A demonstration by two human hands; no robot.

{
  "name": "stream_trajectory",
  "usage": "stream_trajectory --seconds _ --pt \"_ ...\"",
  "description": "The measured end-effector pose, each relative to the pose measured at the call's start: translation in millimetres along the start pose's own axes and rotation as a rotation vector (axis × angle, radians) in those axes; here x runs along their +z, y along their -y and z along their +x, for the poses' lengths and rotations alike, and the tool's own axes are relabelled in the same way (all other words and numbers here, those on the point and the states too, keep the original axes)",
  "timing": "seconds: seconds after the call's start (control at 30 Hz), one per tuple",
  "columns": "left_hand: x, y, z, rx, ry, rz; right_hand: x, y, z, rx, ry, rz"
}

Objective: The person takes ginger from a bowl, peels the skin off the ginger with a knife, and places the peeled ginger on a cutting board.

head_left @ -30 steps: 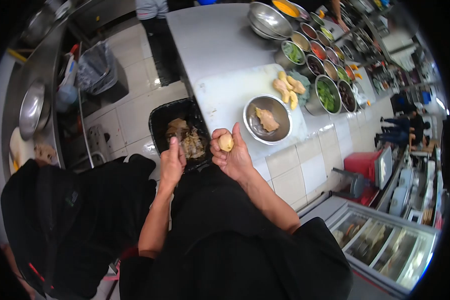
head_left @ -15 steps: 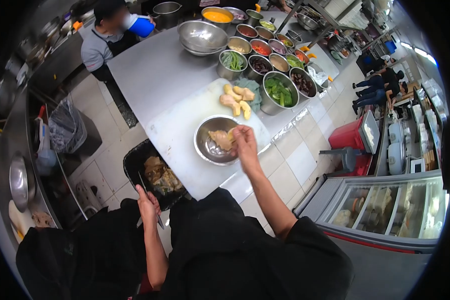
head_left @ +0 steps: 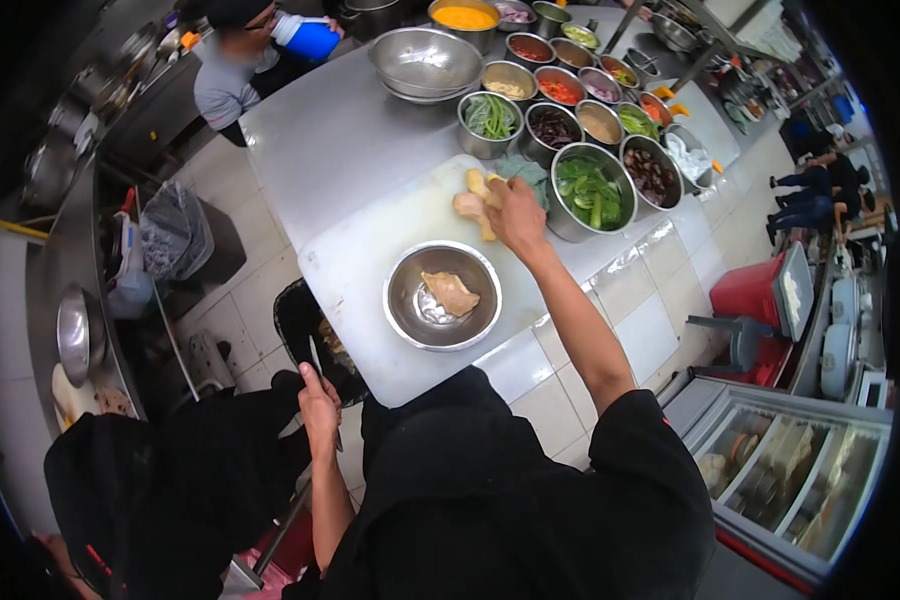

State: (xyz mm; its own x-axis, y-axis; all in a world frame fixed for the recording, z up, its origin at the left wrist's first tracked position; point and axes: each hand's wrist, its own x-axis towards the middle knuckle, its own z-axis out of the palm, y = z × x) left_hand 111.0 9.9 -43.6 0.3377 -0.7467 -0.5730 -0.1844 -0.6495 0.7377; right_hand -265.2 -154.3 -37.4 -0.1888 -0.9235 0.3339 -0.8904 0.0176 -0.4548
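Note:
My left hand (head_left: 320, 407) is closed round a knife (head_left: 315, 352), its blade pointing up beside the black bin (head_left: 296, 318). My right hand (head_left: 518, 214) is over the pale ginger pieces (head_left: 469, 207) on the white cutting board (head_left: 350, 262), its fingers bent and closed on one, partly hiding it. Nearer to me on the board stands a steel bowl (head_left: 395, 318) with one larger beige piece (head_left: 451, 293) inside. A greenish cloth (head_left: 526, 175) lies just behind my right hand.
Steel containers of cut vegetables (head_left: 592, 190) crowd the table beyond the board, near stacked bowls (head_left: 425, 62). One person (head_left: 232, 85) stands at the far left holding a blue container (head_left: 313, 37). Another in black (head_left: 140, 490) is close at my left. A glass-topped freezer (head_left: 790, 470) is at right.
My right hand has moved from the steel bowl to the ginger pieces, and the small piece it held has left it. My left hand still holds the knife. The view has shifted slightly.

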Motion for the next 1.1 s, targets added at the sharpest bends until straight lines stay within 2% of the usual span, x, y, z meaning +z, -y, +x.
stream_trajectory --seconds 0.07,0.17,0.27,0.37,0.4,0.5,0.6,0.7,0.8,0.9,1.0,1.1 --pt "3.9 0.8 -6.4 -0.007 -0.047 0.009 -8.5 14.3 -6.0 -0.090 -0.086 0.004" --pt "7.4 9.3 -15.2 -0.055 -0.089 -0.016 -17.1 34.9 -38.4 -0.047 0.262 0.308" --pt "14.1 8.1 -21.0 -0.082 -0.109 -0.030 -21.0 68.4 -65.1 0.020 0.658 0.160" --pt "20.5 -0.9 -25.5 -0.070 -0.088 -0.062 2.2 73.7 -84.6 -0.031 0.701 -0.111" --pt "21.1 -3.9 -26.3 -0.064 -0.082 -0.071 6.7 72.2 -84.6 -0.034 0.719 -0.100" --pt "20.2 -4.5 -22.6 -0.049 -0.055 -0.144 6.8 68.2 -84.5 -0.011 0.652 0.060" --pt "15.0 -7.6 -21.1 -0.042 0.065 -0.349 -7.3 71.3 -81.1 0.012 0.545 0.336" --pt "13.5 -22.4 -29.8 -0.007 0.122 -0.416 -23.6 85.1 -78.8 0.086 0.448 0.589" --pt "11.6 -26.4 -33.0 0.059 0.178 -0.493 -20.5 95.5 -83.8 0.214 0.486 0.889" --pt "9.3 -35.3 -37.8 0.107 0.237 -0.558 -27.5 122.8 -87.9 0.236 0.488 1.030" --pt "5.4 -38.6 -36.0 0.117 0.302 -0.572 -39.2 150.5 -92.5 0.157 0.483 0.888" --pt "-2.8 -48.1 -36.4 0.037 0.342 -0.517 -36.9 161.7 -98.7 0.299 0.709 1.162"
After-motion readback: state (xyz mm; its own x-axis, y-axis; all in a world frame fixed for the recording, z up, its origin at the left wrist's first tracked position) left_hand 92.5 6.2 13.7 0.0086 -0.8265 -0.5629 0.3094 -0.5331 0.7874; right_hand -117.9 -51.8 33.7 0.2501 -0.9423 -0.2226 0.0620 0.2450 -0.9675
